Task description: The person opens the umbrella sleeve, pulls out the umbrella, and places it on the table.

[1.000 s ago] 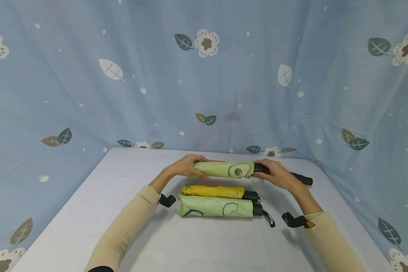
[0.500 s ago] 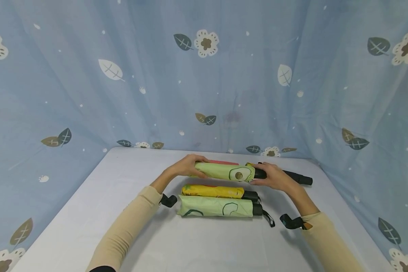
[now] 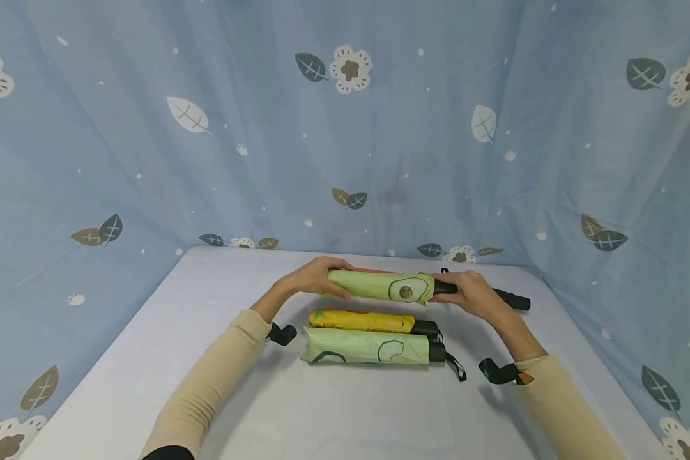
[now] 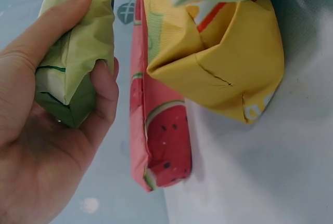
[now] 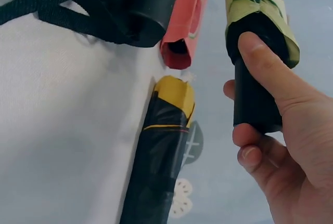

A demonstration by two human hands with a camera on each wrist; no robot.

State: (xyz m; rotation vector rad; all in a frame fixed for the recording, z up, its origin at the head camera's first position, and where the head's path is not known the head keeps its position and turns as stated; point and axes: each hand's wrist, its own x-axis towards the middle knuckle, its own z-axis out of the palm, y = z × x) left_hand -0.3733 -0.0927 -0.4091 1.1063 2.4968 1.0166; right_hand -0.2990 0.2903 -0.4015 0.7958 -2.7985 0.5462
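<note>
I see left hand gripping avocado umbrella by canopy end, right hand wrapping its black handle; both ends held keeps it level above worktop.

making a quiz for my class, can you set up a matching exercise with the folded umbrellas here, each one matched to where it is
Things:
1. avocado-print umbrella
2. yellow umbrella
3. pale green umbrella
4. watermelon-print umbrella

Places:
A. on the table, nearest the person
B. held by both hands
C. on the table, behind the held one
D. on the table, just behind the nearest one

Pairs: 1-B, 2-D, 3-A, 4-C
</note>
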